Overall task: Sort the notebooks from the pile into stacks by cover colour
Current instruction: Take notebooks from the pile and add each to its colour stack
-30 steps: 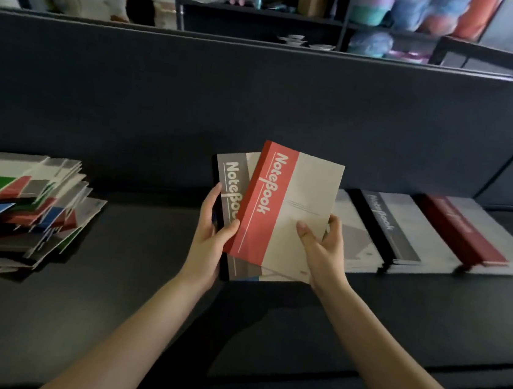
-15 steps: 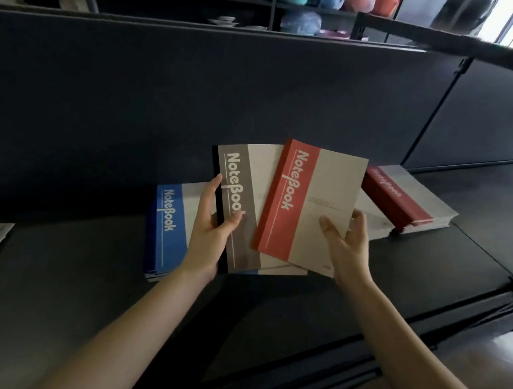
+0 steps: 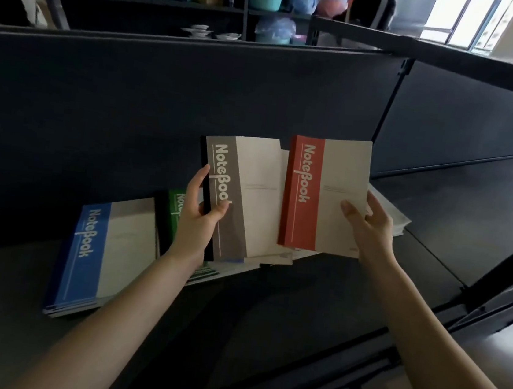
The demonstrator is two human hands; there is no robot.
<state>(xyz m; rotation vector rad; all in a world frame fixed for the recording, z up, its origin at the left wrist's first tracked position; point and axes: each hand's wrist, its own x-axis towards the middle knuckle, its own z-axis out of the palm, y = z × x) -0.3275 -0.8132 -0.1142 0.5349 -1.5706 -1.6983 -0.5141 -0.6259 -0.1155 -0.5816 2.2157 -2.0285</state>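
Note:
My left hand (image 3: 196,219) grips a few notebooks by their spines, the top one with a grey band (image 3: 238,198). My right hand (image 3: 368,229) holds a red-banded notebook (image 3: 322,195) by its right edge, thumb on the cover, raised above the shelf. On the dark shelf (image 3: 266,323) lie sorted stacks: a blue-banded stack (image 3: 101,253) at the left and a green-banded stack (image 3: 174,204) partly hidden behind my left hand. A white-edged stack (image 3: 396,220) shows behind my right hand; its cover colour is hidden.
A dark back panel (image 3: 163,103) rises behind the shelf. An upright post (image 3: 389,113) divides it from another bay at the right. The shelf's front edge (image 3: 427,313) drops to the floor at the right. Shelves with coloured tubs stand in the background.
My right hand has drawn the red notebook to the right, apart from the grey one in my left hand. The view swung right; the mixed pile at the left has left the frame.

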